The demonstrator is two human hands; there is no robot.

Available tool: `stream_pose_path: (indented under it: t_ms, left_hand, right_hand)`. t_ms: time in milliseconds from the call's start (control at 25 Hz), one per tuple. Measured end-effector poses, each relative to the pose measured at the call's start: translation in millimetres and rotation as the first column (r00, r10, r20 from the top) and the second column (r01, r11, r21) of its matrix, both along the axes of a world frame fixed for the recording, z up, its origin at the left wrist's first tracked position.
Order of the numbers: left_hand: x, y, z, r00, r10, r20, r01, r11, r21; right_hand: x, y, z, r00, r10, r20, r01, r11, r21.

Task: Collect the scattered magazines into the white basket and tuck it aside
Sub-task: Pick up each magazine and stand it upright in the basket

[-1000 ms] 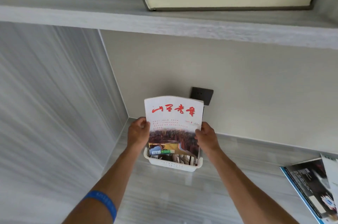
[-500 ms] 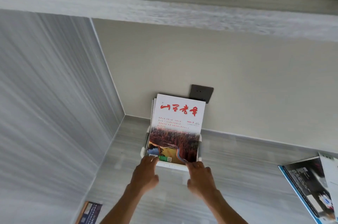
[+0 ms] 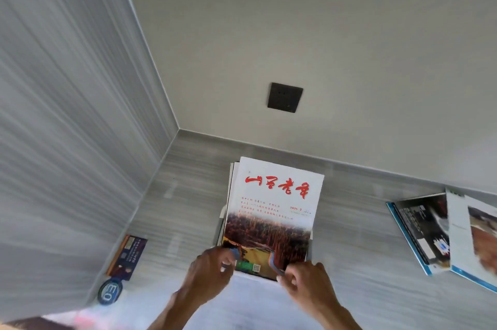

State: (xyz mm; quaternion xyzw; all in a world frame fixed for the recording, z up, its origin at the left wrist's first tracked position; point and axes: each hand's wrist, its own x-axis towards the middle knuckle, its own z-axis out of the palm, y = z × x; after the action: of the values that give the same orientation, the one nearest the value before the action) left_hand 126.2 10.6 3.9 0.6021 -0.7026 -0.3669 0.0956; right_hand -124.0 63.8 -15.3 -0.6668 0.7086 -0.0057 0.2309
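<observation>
While both hands sit at the basket's near rim, the scene reads as follows.

Step in hand: seating the red-titled magazine (image 3: 271, 219) upright in the white basket (image 3: 222, 215), with other issues stacked behind it; I judge the loading about half done.
Left hand (image 3: 209, 271): fingers curled at the near-left corner of the basket, touching the magazine's bottom edge; whether it grips the rim or only steadies the cover, I cannot tell.
Right hand (image 3: 306, 280): fingers bent over the near-right corner, pinching at the cover's lower edge.
Basket place: on the grey desk (image 3: 349, 262), near its back edge, below the dark wall socket (image 3: 285, 97).
Left to gather: two loose magazines (image 3: 441, 232) at the desk's right edge, overlapping, well apart from the basket; a dark booklet (image 3: 126, 255) and a round badge (image 3: 109, 291) along the left edge.
Next move calls for: letting go of the cover, then a reach right for the overlapping pair, probably lifting both together.
</observation>
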Motion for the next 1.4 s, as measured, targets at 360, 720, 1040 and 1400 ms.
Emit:
stream_pose_path:
  t_ms: [360, 720, 1040, 1400]
  left_hand:
    - [-40, -108, 6, 0.870, 0.308, -0.385, -0.112, 0.884, 0.453]
    - [-24, -84, 13, 0.719, 0.239, -0.652, -0.025, 0.947, 0.320]
    - [-23, -70, 9, 0.790, 0.180, -0.586, 0.024, 0.946, 0.323]
    - [-35, -102, 3, 0.850, 0.147, -0.506, 0.023, 0.949, 0.315]
  right_hand:
    - [-57, -78, 13, 0.367, -0.485, 0.794, 0.326, 0.866, 0.379]
    - [-44, -42, 16, 0.274, -0.326, 0.905, 0.452, 0.874, 0.178]
    - [-46, -15, 5, 0.418, -0.384, 0.823, 0.420, 0.885, 0.200]
    - [-52, -46, -3, 0.574, -0.327, 0.751, 0.316, 0.934, 0.165]
